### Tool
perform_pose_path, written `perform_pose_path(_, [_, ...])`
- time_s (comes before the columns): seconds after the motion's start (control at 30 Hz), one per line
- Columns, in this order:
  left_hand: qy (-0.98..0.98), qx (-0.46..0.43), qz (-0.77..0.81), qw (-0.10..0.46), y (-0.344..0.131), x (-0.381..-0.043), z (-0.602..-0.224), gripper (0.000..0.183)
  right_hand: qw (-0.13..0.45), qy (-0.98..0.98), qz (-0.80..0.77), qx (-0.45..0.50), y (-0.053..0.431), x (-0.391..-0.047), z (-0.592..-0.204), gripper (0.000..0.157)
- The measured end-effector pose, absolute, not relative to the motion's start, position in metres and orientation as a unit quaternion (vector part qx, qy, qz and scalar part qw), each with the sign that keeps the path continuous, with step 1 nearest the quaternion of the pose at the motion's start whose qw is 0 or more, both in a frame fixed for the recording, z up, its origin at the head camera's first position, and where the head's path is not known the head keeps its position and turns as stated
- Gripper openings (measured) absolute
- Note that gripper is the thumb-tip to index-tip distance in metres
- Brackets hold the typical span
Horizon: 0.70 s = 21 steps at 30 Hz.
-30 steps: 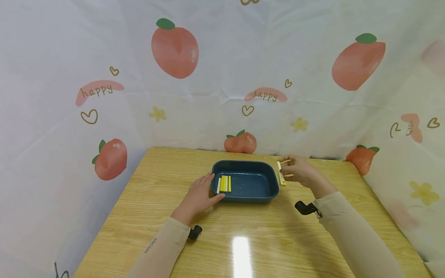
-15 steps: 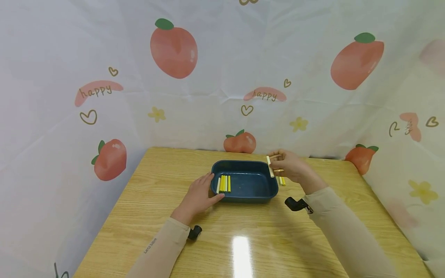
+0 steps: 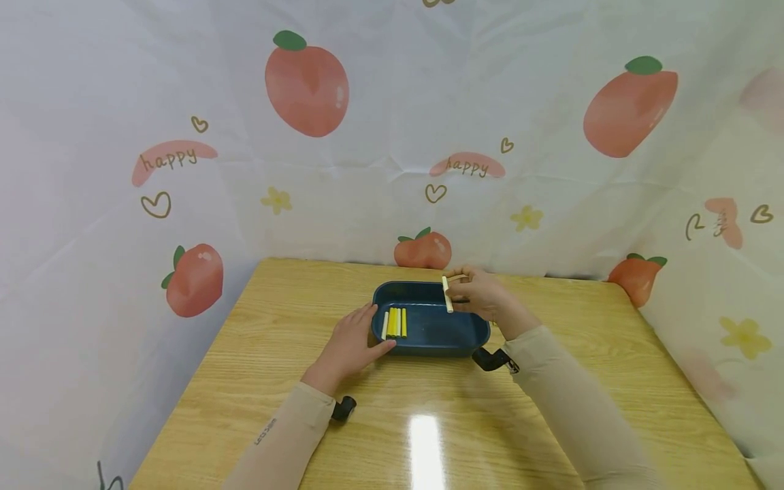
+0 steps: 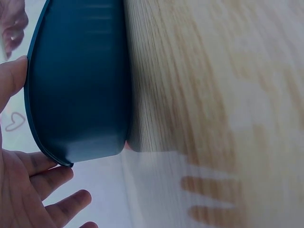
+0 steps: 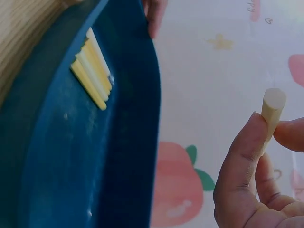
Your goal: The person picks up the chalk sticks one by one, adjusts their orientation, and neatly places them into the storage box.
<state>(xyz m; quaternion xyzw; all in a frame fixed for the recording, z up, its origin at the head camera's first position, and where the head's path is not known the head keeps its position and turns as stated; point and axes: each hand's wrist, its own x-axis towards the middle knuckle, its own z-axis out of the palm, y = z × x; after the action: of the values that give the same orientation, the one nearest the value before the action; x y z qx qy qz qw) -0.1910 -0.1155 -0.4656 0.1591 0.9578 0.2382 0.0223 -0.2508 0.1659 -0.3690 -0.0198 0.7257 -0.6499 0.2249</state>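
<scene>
A dark blue rectangular tray (image 3: 437, 350) sits on the table. My left hand (image 3: 346, 346) rests at its left end, fingers spread and fairly straight, touching the rim; the left wrist view shows thumb (image 4: 12, 78) and fingertips against the edge. My right hand (image 3: 486, 297) pinches a white stick of chalk (image 3: 448, 295) between thumb and fingers, held above the tray's right half. In the right wrist view, the round end of that white chalk (image 5: 274, 99) faces the camera. Several yellow and white chalk sticks (image 3: 395, 322) lie side by side in the tray's left end.
A sliver of yellow chalk (image 3: 493, 323) shows beyond the tray's right end, mostly hidden by my right hand. The wooden table (image 3: 294, 299) ends at a white fruit-print cloth (image 3: 343, 204) behind and at the sides. A black wrist camera (image 3: 490, 358) sits beside the tray's front right corner.
My right hand has lifted the white chalk from beside the tray's right end and carried it left over the tray. My left hand has stayed on the rim.
</scene>
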Motion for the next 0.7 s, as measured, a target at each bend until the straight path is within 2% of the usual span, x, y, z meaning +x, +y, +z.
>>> perform_pose_path(0.37, [0.957,0.158,0.240,0.021,-0.116,-0.192,-0.467,0.094,0.224,0.721,-0.656,0.007,0.135,-0.256,-0.392,0.034])
perform_pose_path(0.7, [0.958,0.159,0.238,0.022,-0.116,-0.193,-0.468,0.093,0.228,0.745,-0.627,0.015,0.125,-0.270,-0.421,0.039])
